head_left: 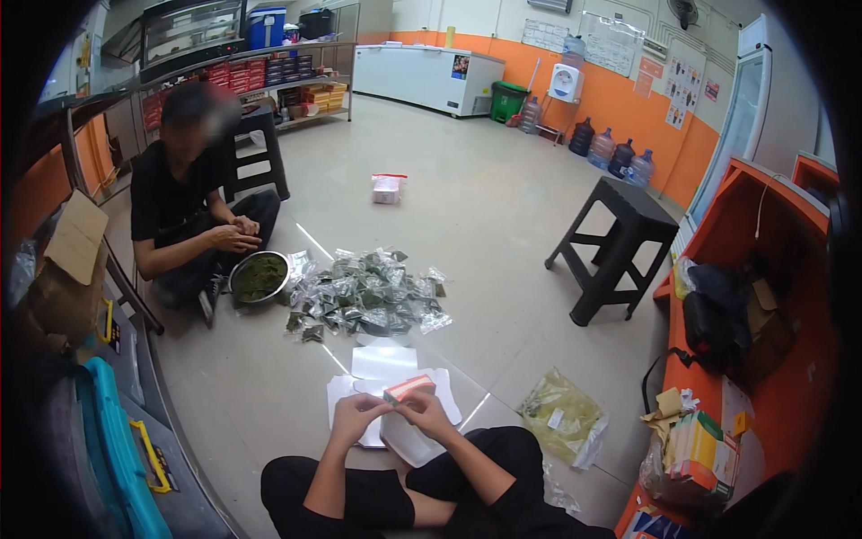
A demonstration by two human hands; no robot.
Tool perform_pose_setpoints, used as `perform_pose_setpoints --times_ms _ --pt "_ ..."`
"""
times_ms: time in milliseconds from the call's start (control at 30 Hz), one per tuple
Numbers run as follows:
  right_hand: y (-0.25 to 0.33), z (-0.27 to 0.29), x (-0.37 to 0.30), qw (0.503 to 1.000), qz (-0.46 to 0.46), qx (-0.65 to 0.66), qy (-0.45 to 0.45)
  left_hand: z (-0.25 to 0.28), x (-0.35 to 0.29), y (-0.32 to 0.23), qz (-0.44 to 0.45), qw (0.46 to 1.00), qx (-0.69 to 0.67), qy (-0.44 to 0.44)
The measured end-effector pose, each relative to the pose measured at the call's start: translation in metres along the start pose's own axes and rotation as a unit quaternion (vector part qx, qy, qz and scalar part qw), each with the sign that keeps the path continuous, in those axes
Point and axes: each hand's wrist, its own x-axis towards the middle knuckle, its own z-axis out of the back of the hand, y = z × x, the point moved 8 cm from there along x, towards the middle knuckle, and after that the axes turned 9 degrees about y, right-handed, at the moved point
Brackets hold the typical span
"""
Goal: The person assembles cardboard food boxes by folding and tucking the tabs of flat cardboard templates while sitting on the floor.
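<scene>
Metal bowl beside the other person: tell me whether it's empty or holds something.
Not empty: green stuff spreads across the inside of the bowl. Its depth can't be told.

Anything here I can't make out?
Head view:
- Orange-and-white box in the left hand and right hand: inside hidden by its walls.
- Packet pile: lower packets hidden by upper ones.
- Wall sheets: writing too small.
- Turquoise object: cut off by the lower edge.
</scene>
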Motion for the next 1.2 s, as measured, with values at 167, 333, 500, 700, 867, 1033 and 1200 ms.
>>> perform_pose_setpoints --times_ms 167,333,500,700,867,1033,1200 --pt "0.004 -0.005 0.005 0.999 -0.002 0.032 0.025 0.004 -0.002 -0.008 -0.007 1.0 0.013 0.001" --pt "-0.005 -0.003 0.003 0.999 -0.02 0.038 0.016 0.002 -0.004 -0.01 -0.006 1.0 -0.007 0.015" --pt "-0.004 -0.007 0.004 0.998 -0.004 0.047 0.034 0.003 -0.003 0.001 0.007 0.999 -0.02 0.026" --pt "0.002 -0.009 0.004 0.998 -0.029 0.042 0.039 0.006 -0.003 0.0 0.009 1.0 0.024 0.014" --pt "0.001 0.001 0.005 1.0 -0.029 0.002 -0.005 0.008 0.0 -0.007 -0.082 0.996 0.025 -0.02" --pt "0.001 0.004 0.003 1.0 -0.028 0.013 0.008 0.003 -0.002 -0.011 -0.078 0.997 0.005 0.011" --pt "-0.007 0.004 0.006 0.999 -0.03 0.033 -0.005 0.003 -0.007 -0.019 -0.061 0.998 -0.002 -0.026"
